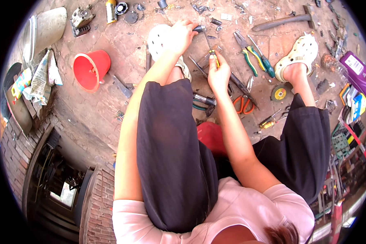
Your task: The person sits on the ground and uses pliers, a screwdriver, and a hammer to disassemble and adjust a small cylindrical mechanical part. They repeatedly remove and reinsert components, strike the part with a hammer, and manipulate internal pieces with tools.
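My left hand (pixel 182 35) reaches forward over my left knee and grips a small dark metal part (pixel 199 28) on the brick floor. My right hand (pixel 218 73) is closed around a thin screwdriver (pixel 210 45) with a yellow handle, its shaft pointing up to the metal part. Both hands work between my two white clogs (pixel 301 53). A dark cylindrical tool (pixel 204 99) lies just below my right hand.
Green-yellow pliers (pixel 248 53), a green screwdriver (pixel 263 60), orange scissors (pixel 243 104), a grinding disc (pixel 279 93) and a hammer (pixel 284 20) lie scattered ahead. A red bucket (pixel 91 69) stands left. A purple box (pixel 357 73) and packets sit right.
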Demonstrator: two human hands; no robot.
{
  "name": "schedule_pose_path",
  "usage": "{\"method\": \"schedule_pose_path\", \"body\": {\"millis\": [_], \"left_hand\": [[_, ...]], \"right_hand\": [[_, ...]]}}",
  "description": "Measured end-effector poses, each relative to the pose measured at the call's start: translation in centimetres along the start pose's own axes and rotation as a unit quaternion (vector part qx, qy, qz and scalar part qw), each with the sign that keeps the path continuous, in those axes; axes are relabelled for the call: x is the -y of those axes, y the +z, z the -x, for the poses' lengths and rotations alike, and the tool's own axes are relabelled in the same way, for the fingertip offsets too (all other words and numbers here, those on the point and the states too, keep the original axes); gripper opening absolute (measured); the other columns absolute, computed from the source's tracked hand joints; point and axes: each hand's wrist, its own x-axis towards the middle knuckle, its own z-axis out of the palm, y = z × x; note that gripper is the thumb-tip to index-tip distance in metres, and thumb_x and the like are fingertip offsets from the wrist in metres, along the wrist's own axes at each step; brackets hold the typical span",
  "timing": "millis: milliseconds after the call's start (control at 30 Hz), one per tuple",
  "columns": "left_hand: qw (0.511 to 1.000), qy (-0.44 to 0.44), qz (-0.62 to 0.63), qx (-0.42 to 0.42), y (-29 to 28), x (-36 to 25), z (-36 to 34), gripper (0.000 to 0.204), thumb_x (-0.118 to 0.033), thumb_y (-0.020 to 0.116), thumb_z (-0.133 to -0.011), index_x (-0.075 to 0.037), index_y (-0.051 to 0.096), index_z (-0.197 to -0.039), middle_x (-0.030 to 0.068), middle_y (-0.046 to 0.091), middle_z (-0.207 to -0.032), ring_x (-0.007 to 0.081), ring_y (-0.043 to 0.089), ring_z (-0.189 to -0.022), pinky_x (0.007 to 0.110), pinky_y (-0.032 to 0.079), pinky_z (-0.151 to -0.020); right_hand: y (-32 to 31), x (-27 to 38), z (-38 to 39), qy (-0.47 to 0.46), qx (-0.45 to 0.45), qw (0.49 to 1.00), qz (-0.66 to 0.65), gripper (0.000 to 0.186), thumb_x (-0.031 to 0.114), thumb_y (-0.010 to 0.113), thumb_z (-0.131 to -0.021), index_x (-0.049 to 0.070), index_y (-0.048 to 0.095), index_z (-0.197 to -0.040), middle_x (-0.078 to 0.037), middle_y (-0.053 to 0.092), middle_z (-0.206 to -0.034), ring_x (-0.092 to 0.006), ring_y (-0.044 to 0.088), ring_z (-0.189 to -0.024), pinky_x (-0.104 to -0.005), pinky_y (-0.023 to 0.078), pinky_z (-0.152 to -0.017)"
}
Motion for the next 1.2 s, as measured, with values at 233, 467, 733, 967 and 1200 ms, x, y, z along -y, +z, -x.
{"method": "schedule_pose_path", "body": {"millis": [233,467,733,967,1200], "left_hand": [[1.000,0.000,0.002,-0.001,0.0,-0.2,0.2,0.030,-0.020,0.072,-0.075,-0.009,0.071,-0.103,0.0062,0.066,-0.094,0.0269,0.061,-0.091,0.035,0.050,-0.080],[1.000,-0.013,0.008,0.010,-0.3,-0.5,0.2,0.030,-0.020,0.072,-0.075,-0.009,0.071,-0.103,0.0069,0.066,-0.094,0.0270,0.061,-0.091,0.035,0.050,-0.081],[1.000,-0.008,0.003,0.007,-0.2,-0.3,0.1,0.030,-0.021,0.072,-0.075,-0.010,0.071,-0.103,0.0063,0.066,-0.093,0.0264,0.061,-0.092,0.034,0.049,-0.081],[1.000,-0.010,0.001,0.010,-0.6,-0.6,0.1,0.030,-0.022,0.072,-0.075,-0.010,0.071,-0.103,0.0059,0.066,-0.092,0.0257,0.061,-0.093,0.034,0.049,-0.081],[1.000,-0.001,-0.008,0.010,-0.5,-0.4,-0.2,0.029,-0.023,0.072,-0.076,-0.010,0.071,-0.103,0.0061,0.066,-0.093,0.0258,0.061,-0.093,0.034,0.049,-0.081]], "right_hand": [[-1.6,3.4,-4.9,-0.018,0.067,0.994,0.081,0.034,0.025,0.059,-0.091,-0.001,0.064,-0.112,-0.024,0.067,-0.100,-0.0381,0.065,-0.095,-0.0406,0.050,-0.082],[-1.6,2.3,-0.9,-0.010,0.014,0.996,0.089,0.036,0.024,0.060,-0.092,-0.002,0.062,-0.118,-0.025,0.066,-0.106,-0.0333,0.065,-0.103,-0.0374,0.049,-0.088],[-2.5,0.5,-2.8,0.205,0.149,0.945,-0.209,0.038,0.029,0.059,-0.094,0.005,0.059,-0.123,-0.002,0.056,-0.068,-0.0092,0.050,-0.053,-0.0224,0.039,-0.047],[-3.9,1.2,-2.1,0.277,0.131,0.913,-0.268,0.036,0.030,0.060,-0.094,0.005,0.058,-0.120,0.007,0.039,-0.062,-0.0009,0.029,-0.047,-0.0183,0.020,-0.041],[-2.3,-0.2,-2.2,0.022,0.047,0.998,-0.047,0.036,0.022,0.061,-0.092,-0.003,0.062,-0.118,-0.023,0.067,-0.106,-0.0259,0.065,-0.101,-0.0336,0.048,-0.088]]}}
